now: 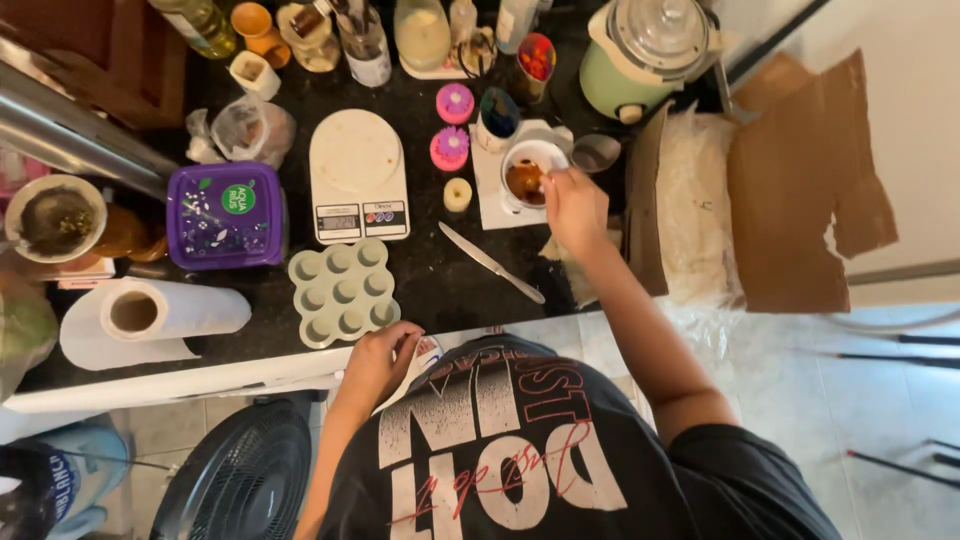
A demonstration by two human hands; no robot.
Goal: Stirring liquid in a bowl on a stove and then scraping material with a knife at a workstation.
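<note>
Right now my right hand (573, 205) is over the white cup (533, 172) w/ brown liquid, fingers pinched on smth thin at the rim, can't tell what. Cup sits on a white mat (490, 200) on the dark counter (440, 280), scale (356, 175) to its left, knife (491, 263) just in front. Left hand (380, 362) is curled around a small white container (420, 355) at the counter edge, near the green mold tray (342, 290).

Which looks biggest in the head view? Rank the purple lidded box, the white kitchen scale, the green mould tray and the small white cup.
1. white kitchen scale
2. purple lidded box and green mould tray: too alike to rank
3. small white cup, clearly smallest; the right hand reaches into it.
</note>
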